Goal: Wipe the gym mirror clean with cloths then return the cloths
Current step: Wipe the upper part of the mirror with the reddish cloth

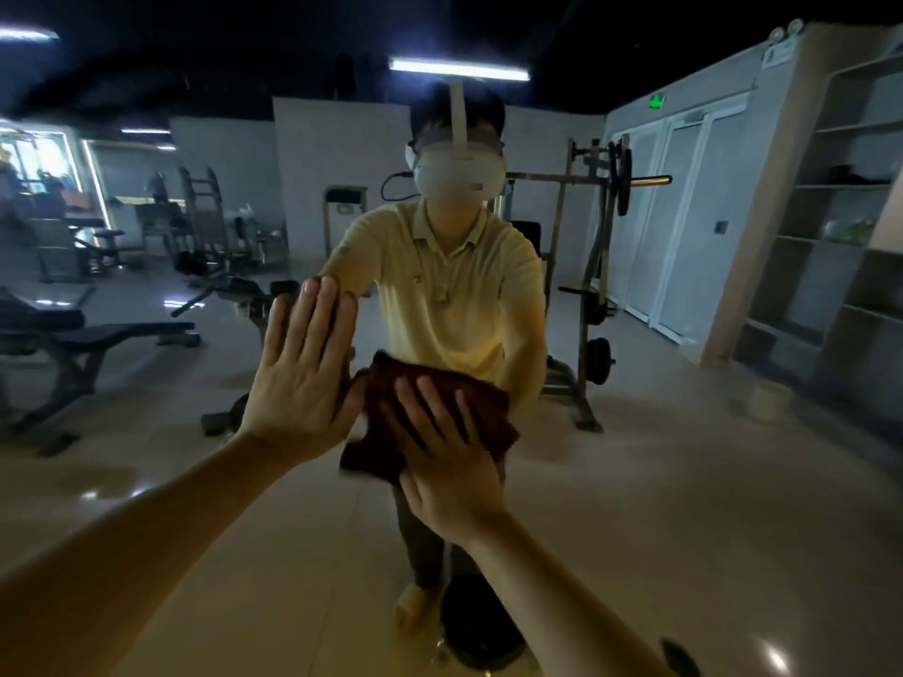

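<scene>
In the head view, the person stands close before the mirror (659,481), which fills nearly the whole picture. The left hand (303,373) lies flat against the glass, fingers straight and close together, palm on the mirror and holding nothing. Just beside it, lower and to the right, the right hand (444,461) presses a dark reddish-brown cloth (371,442) onto the glass with its fingers spread and nearly straight, not curled round the cloth. The cloth is bunched and rumpled, its edges sticking out past the hand on the left, the top and the right, and its left edge touches the base of the left hand's thumb. Both bare forearms reach in from the bottom corners. The mirror reflects the person in a yellow polo shirt (440,295) and a white headset (459,173), arms stretched forward to meet the real hands. Behind the reflection lies a dim gym with a glossy tiled floor: a weight bench (122,334) at the left, a barbell rack (606,227) behind the person, open shelves (840,212) at the right, and a lit ceiling light (459,70) overhead.
</scene>
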Tool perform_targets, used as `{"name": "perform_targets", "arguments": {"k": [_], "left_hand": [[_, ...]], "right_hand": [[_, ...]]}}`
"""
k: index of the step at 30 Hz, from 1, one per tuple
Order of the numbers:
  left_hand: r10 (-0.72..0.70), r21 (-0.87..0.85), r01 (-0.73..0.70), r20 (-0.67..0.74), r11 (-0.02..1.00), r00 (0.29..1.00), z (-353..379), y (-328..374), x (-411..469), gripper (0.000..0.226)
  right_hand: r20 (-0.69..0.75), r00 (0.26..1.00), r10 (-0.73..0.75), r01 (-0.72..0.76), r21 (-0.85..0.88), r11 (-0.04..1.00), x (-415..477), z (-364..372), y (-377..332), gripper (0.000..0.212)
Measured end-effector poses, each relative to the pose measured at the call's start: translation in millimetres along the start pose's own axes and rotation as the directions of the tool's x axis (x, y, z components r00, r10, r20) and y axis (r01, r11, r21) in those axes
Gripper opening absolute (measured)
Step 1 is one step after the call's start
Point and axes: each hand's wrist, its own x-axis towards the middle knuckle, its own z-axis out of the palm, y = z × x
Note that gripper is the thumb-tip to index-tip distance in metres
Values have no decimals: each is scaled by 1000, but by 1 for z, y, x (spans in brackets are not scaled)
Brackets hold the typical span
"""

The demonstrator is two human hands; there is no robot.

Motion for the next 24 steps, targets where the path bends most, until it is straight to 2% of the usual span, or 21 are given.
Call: {"name": "perform_targets", "arguments": {"k": [2, 4, 5, 7, 8, 10, 11, 12, 14, 16, 18, 20, 21, 22, 24], "left_hand": [[8, 64, -13, 83, 998, 997, -12, -2, -1, 85], [-16, 110, 0, 147, 994, 989, -25, 1, 0, 87], [-28, 110, 9, 171, 994, 985, -32, 4, 0, 88], [-31, 108, 7, 221, 994, 975, -48, 9, 1, 92], [-25, 127, -7, 251, 992, 968, -58, 10, 2, 93], [-17, 180, -37, 284, 983, 959, -77, 9, 2, 92], [-24, 199, -33, 278, 979, 960, -86, 9, 4, 91], [-41, 209, -15, 262, 978, 964, -96, 8, 7, 91], [-67, 218, 21, 203, 976, 977, -112, 2, 21, 89], [-96, 209, 74, 97, 975, 991, -123, -11, 42, 79], [-152, 151, 151, -7, 977, 988, -130, -30, 68, 72], [-163, 107, 173, -91, 979, 982, -135, -50, 95, 65], [-152, 103, 165, -122, 981, 981, -137, -60, 106, 65], [-137, 102, 153, -146, 983, 980, -139, -71, 116, 68], [-96, 116, 116, -167, 986, 981, -143, -94, 140, 76]], "right_hand": [[131, 956, -263, 273, -63, 960, -12, -22, 36, 68], [132, 947, -291, 304, -84, 949, 5, -56, 80, 67], [79, 972, -220, 227, -104, 968, 23, -76, 102, 68], [-117, 992, 46, -57, -96, 994, 73, -112, 142, 70], [-226, 954, 197, -216, -62, 975, 102, -128, 157, 68], [-386, 810, 442, -462, 46, 886, 159, -153, 170, 65], [-428, 742, 515, -531, 94, 842, 184, -160, 165, 63], [-442, 706, 553, -563, 124, 817, 202, -161, 152, 63], [-438, 750, 495, -516, 81, 853, 218, -147, 111, 65], [-394, 867, 306, -331, 5, 944, 215, -119, 63, 63], [-289, 955, 71, -90, -51, 995, 202, -90, 32, 62], [-171, 972, -164, 141, -139, 980, 185, -74, 33, 65], [-116, 965, -235, 209, -197, 958, 176, -73, 44, 67], [-92, 964, -249, 221, -240, 945, 170, -77, 61, 67], [-139, 983, -124, 79, -290, 954, 173, -101, 102, 67]]}}
